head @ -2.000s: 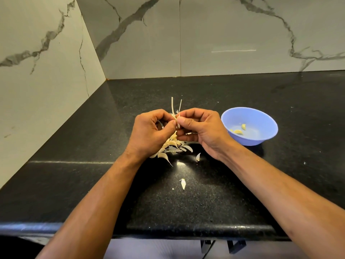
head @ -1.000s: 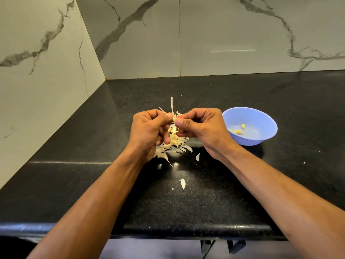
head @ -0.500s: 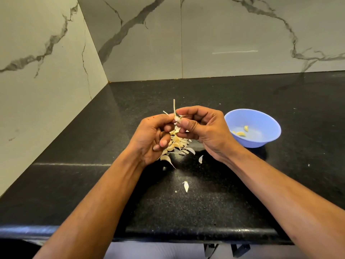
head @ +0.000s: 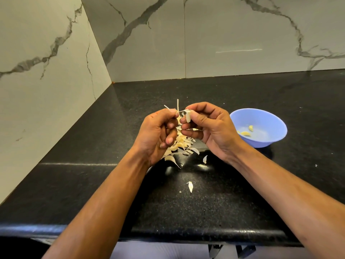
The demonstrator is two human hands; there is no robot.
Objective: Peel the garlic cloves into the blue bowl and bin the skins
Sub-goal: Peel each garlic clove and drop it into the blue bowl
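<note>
With your right hand (head: pixel 211 128) pinching the garlic clove (head: pixel 188 116) above the heap of skins (head: pixel 180 143) and your left hand (head: pixel 158 133) nipping its loosened skin, pull gently outward, then drop it in the blue bowl (head: pixel 258 128)

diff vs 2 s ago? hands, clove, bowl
The two hands have drawn slightly apart: the right hand now pinches a pale garlic clove in plain view, and the left hand pinches a thin strip of skin pulled off it toward the left. Unchanged: the pile of skins on the black counter, the stray skin piece, and the blue bowl with its peeled cloves.
</note>
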